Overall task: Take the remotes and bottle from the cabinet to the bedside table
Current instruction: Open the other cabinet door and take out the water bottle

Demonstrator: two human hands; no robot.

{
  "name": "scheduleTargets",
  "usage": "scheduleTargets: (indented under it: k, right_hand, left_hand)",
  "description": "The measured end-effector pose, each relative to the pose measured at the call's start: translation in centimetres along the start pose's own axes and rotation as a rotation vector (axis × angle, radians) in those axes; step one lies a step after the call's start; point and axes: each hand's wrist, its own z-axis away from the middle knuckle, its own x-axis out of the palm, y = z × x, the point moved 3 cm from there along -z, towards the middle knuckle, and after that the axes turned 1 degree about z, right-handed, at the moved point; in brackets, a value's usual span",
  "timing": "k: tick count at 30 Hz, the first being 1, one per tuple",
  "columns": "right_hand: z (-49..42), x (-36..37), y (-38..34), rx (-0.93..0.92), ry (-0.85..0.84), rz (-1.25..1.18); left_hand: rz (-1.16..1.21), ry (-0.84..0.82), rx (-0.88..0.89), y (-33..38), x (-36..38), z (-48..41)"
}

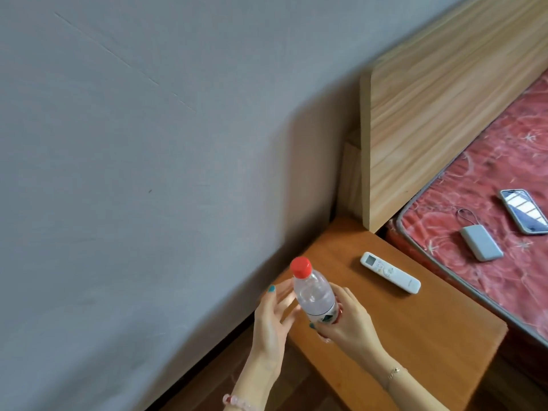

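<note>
- The bottle (315, 295) is clear plastic with a red screw cap (301, 266). It is tilted, with the cap pointing towards 11 o'clock, and is held above the near-left part of the bedside table (415, 336), low in the view near 6 o'clock.
- A label (323, 315) wraps the bottle's lower part, white with green and red patches. Its writing is too blurred to read.
- The right hand (347, 318) holds the bottle from 4 o'clock, its fingers curled round the labelled lower section.
- The left hand (271, 315) is at the bottle's 9 o'clock with its fingers spread wide and nearly straight. I cannot tell whether they touch the bottle.
- A white remote (390, 276) lies flat on the table at 2 o'clock from the bottle. It has a small display at its far end and buttons below it; the markings are illegible.
- On the red patterned mattress (489, 173), at 3 o'clock, lie a phone (525, 211) and a grey power bank (482, 244), near each other but apart.
</note>
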Motion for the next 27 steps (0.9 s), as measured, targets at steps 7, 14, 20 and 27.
scheduleTargets:
  k: [7,14,20,27]
  right_hand:
    - [-5.7,3.0,4.8,0.022,-0.007,-0.007]
    - [-7.8,3.5,6.6,0.020,-0.058,-0.068]
    - [-7.4,2.4,7.5,0.042,-0.172,-0.086]
    - [-6.8,2.0,8.1,0.065,-0.203,-0.014]
  left_hand:
    - [0.025,-0.036,-0.052,-2.0,-1.1,-6.3]
    - [0.014,-0.027,-0.076,-3.1,-1.1,-8.5]
    - [0.007,-0.016,-0.112,-4.0,-0.7,-7.9]
    - [-0.045,-0.020,-0.117,-4.7,0.5,-6.8]
